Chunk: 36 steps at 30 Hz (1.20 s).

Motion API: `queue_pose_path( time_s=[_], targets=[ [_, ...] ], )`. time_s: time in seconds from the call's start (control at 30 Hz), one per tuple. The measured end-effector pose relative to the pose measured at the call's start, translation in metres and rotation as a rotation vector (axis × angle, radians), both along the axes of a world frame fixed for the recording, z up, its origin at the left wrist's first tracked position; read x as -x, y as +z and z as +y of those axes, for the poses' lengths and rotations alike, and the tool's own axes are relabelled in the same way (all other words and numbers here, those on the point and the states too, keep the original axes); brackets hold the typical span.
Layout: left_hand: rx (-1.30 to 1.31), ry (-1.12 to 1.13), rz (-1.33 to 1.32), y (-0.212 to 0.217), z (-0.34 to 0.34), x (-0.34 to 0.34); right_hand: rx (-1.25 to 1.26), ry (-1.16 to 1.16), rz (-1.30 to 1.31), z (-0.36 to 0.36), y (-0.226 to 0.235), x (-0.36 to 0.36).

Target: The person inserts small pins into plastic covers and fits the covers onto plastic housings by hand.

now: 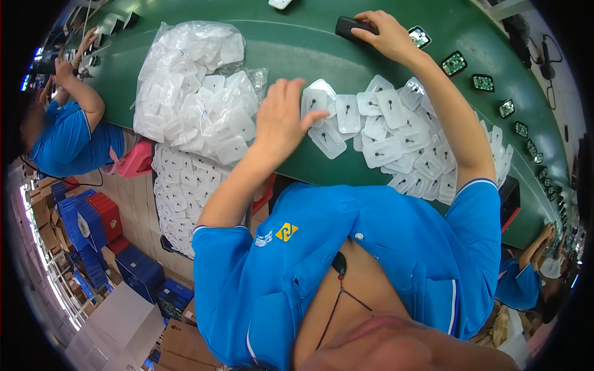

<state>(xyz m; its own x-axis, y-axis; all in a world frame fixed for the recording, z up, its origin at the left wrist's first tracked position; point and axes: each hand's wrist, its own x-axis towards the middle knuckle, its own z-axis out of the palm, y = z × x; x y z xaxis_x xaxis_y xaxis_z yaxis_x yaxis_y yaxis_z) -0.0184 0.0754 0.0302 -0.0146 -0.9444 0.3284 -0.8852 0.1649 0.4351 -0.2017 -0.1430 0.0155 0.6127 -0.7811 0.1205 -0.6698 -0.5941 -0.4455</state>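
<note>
My right hand [387,38] reaches to the far side of the green table, thumb and fingers closed on a small black rectangular case [354,28]. My left hand [281,120] is held over the near middle of the table, fingers stretched and thumb apart, with nothing seen in it. Right beside its thumb lies a white plastic cover [317,99] with a small dark mark. A heap of similar translucent white covers [396,133] spreads to the right, under and beside my right forearm. Left of my left hand lies a large clear bag [192,86] full of such covers.
Green circuit boards in dark frames [455,63] form a line along the table's far right side. A white piece [280,3] lies at the far edge. More covers fill a container [185,191] below the bag. Co-workers sit at left [74,142] and lower right [520,284].
</note>
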Motion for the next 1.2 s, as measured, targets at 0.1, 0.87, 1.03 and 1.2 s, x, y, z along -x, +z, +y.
queue_pose_path(
  time_s=[0.1,0.87,1.03,1.2],
  targets=[
    [-0.08,0.014,0.038,-0.004,0.018,0.016,0.128,0.022,0.005,0.01,0.001,-0.003],
    [0.044,0.123,0.109,-0.034,-0.021,-0.011,0.046,0.035,-0.028,0.012,0.001,-0.012],
    [0.108,0.043,-0.02,-0.032,-0.045,-0.019,0.0,0.048,-0.071,0.009,-0.002,-0.009],
    [0.087,0.041,-0.061,-0.033,-0.07,-0.024,-0.024,0.042,-0.108,0.01,-0.001,-0.012]
  ],
)
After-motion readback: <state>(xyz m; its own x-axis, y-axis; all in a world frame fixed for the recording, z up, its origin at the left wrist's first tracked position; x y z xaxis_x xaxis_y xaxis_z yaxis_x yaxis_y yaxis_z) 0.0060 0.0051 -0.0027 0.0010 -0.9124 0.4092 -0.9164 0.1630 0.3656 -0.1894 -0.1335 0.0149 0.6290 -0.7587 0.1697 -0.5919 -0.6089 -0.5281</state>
